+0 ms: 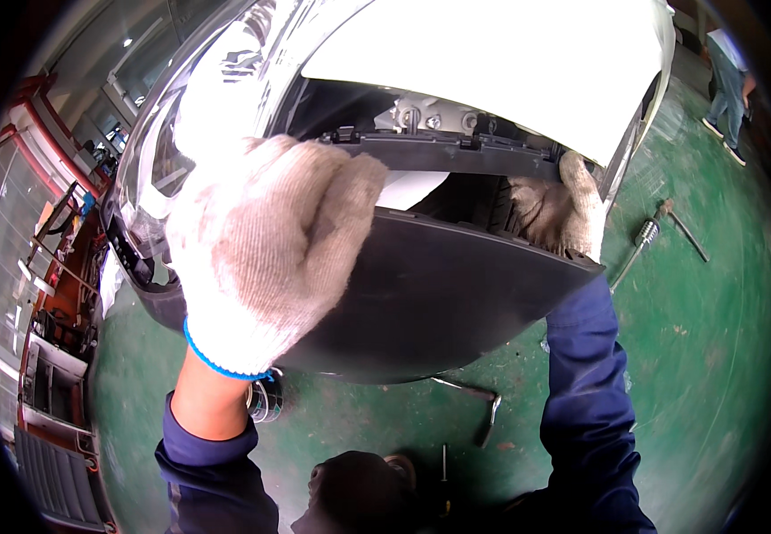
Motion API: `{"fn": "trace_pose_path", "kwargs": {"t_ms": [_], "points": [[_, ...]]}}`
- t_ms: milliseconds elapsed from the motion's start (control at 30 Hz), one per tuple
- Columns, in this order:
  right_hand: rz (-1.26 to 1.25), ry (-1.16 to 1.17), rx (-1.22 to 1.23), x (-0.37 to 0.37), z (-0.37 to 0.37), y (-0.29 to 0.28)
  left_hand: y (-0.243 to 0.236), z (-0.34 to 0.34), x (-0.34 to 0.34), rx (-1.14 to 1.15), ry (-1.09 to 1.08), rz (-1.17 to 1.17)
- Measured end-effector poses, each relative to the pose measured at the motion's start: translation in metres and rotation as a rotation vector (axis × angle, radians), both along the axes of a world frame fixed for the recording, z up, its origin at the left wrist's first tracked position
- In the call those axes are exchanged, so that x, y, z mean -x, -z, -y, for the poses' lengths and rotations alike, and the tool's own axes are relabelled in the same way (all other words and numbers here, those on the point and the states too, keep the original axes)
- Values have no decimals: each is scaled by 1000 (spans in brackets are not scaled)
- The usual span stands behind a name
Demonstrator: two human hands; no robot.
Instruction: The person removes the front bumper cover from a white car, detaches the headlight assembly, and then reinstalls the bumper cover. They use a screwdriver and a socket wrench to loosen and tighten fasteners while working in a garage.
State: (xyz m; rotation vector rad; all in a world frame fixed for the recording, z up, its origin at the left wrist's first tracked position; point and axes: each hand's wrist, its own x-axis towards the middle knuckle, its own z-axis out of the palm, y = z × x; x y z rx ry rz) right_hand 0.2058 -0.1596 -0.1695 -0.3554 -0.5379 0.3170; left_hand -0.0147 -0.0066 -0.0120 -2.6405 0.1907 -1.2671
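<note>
My left hand (270,240), in a whitish knit glove with a blue cuff edge, is closed in front of the car's headlight side. Its thumb lies by the left end of a black plastic bracket strip (457,153); what its curled fingers hold is hidden. At the strip's right end my gloved right hand (568,209) is closed, thumb up and fingers curled under the strip, inside the gap. Below the gap spreads a dark bumper cover (439,298), its upper edge apart from the white fender (492,53). Part of a tire (499,206) shows inside the gap.
On the green floor lie a ratchet wrench (490,418), a screwdriver (445,467) and, at right, a long tool with a spring-like part (648,233). A tape roll (267,400) is near my left wrist. A person (727,80) stands at far right; a cabinet (52,383) stands left.
</note>
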Motion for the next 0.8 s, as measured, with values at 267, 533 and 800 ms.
{"fn": "trace_pose_path", "kwargs": {"t_ms": [267,533,800], "points": [[44,8,-15,-4,0,1,6,-2,1,6,67,9],[69,19,-25,-4,-1,1,8,-6,3,-23,74,11],[32,48,-44,1,-4,-3,10,-8,4,-6,92,30]]}}
